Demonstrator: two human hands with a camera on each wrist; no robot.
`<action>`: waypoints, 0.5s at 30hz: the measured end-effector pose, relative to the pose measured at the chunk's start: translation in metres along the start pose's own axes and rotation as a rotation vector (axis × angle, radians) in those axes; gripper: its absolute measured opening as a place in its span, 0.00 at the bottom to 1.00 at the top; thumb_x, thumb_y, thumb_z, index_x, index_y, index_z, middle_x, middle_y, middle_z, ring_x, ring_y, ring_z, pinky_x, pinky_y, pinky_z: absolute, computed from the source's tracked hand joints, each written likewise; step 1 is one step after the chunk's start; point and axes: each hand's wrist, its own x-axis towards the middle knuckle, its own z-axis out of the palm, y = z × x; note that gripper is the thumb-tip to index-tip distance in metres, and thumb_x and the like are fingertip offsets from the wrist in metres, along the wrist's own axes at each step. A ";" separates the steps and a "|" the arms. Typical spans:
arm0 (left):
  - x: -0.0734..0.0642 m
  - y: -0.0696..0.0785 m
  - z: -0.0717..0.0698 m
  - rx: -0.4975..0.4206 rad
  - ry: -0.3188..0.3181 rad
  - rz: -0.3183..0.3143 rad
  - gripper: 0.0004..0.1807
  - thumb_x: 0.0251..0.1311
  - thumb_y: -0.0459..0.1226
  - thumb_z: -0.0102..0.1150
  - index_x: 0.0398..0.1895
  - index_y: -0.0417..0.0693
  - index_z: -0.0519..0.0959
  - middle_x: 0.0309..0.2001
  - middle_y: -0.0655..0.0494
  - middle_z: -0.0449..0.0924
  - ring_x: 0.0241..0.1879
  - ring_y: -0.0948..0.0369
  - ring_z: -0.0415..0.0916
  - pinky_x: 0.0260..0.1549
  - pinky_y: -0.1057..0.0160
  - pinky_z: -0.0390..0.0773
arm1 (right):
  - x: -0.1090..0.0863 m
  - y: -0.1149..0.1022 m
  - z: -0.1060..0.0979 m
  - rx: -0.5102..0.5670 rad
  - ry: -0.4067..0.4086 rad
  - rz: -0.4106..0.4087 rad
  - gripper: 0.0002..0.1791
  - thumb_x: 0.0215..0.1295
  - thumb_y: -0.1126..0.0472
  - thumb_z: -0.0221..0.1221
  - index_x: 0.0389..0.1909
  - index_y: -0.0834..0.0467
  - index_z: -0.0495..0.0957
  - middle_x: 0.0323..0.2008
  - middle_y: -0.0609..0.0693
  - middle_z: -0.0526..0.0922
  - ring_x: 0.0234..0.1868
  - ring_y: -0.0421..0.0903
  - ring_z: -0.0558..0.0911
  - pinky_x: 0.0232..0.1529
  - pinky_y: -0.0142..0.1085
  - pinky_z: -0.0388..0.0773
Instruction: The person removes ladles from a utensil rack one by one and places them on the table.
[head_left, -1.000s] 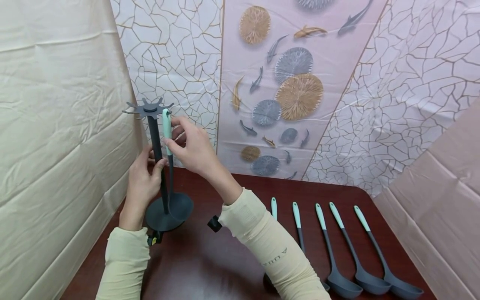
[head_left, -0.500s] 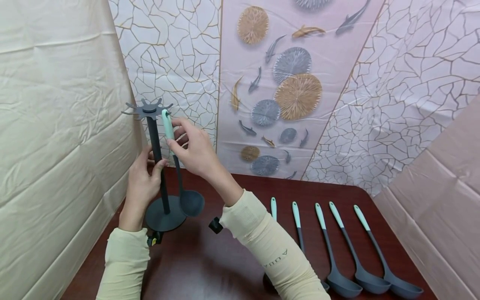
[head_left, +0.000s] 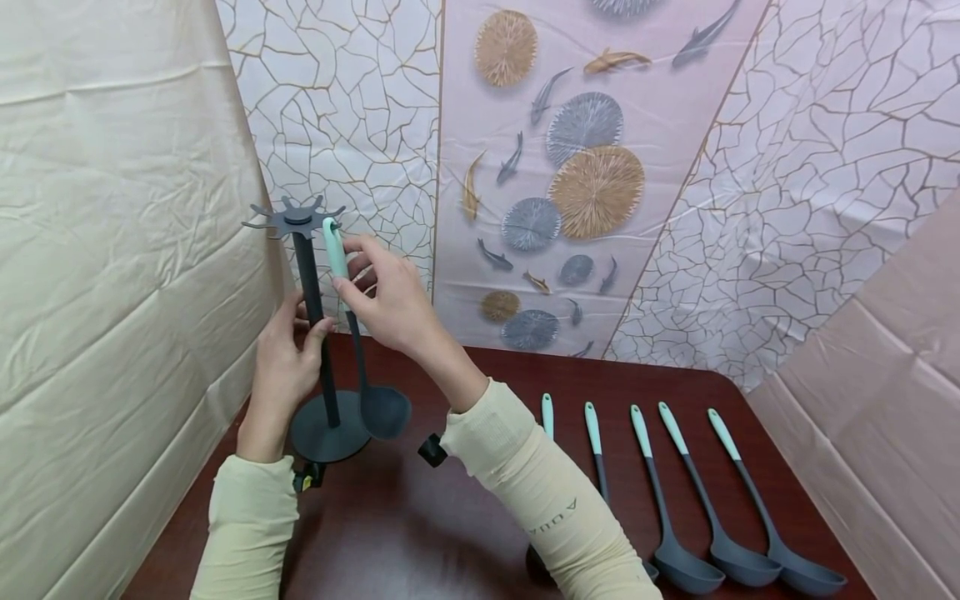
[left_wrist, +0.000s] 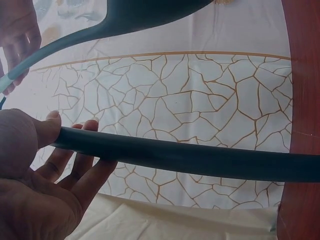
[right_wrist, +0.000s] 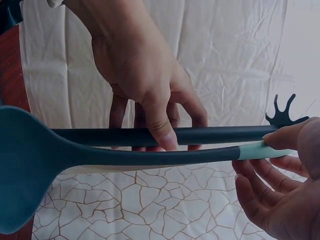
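Observation:
A dark utensil stand (head_left: 307,275) with a round base and a ring of hooks on top is upright at the table's left. My left hand (head_left: 288,354) grips its post, thumb on one side and fingers round the other, as the left wrist view shows too. My right hand (head_left: 393,292) pinches the mint handle of a ladle (head_left: 385,411) between thumb and fingers. The handle's top end meets one hook at the stand's right; whether the hook passes through its hole I cannot tell. The dark bowl hangs beside the base, right of it.
Several more ladles (head_left: 686,571) with mint handles lie in a row on the dark red table (head_left: 450,500) at the right. My right sleeve partly covers some of them. Patterned cloth (head_left: 540,167) hangs behind the table, with plain cloth (head_left: 135,250) along the left.
The ladle's bowl has swung right, from over the stand's base to beside it, while its handle tilted. The handle's top has stayed at the hook. My left hand has kept its grip.

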 end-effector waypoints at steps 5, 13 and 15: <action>0.001 0.002 0.001 0.002 -0.006 -0.007 0.24 0.76 0.34 0.61 0.73 0.45 0.71 0.48 0.40 0.79 0.49 0.41 0.82 0.46 0.38 0.81 | 0.000 -0.001 -0.003 -0.002 0.003 0.006 0.21 0.76 0.62 0.63 0.66 0.58 0.75 0.41 0.51 0.86 0.35 0.39 0.85 0.38 0.28 0.82; -0.004 0.003 0.001 0.011 -0.010 -0.037 0.24 0.77 0.35 0.60 0.72 0.47 0.71 0.48 0.40 0.79 0.51 0.41 0.83 0.46 0.37 0.82 | -0.002 -0.002 -0.005 -0.003 -0.002 0.000 0.20 0.76 0.62 0.63 0.66 0.58 0.76 0.41 0.50 0.86 0.35 0.38 0.85 0.38 0.28 0.82; -0.004 0.003 0.001 0.016 -0.011 -0.036 0.24 0.78 0.36 0.60 0.73 0.48 0.71 0.48 0.40 0.79 0.50 0.41 0.83 0.47 0.37 0.82 | -0.002 -0.002 -0.005 -0.002 0.000 0.001 0.20 0.76 0.62 0.63 0.65 0.58 0.76 0.41 0.50 0.86 0.35 0.38 0.85 0.38 0.28 0.82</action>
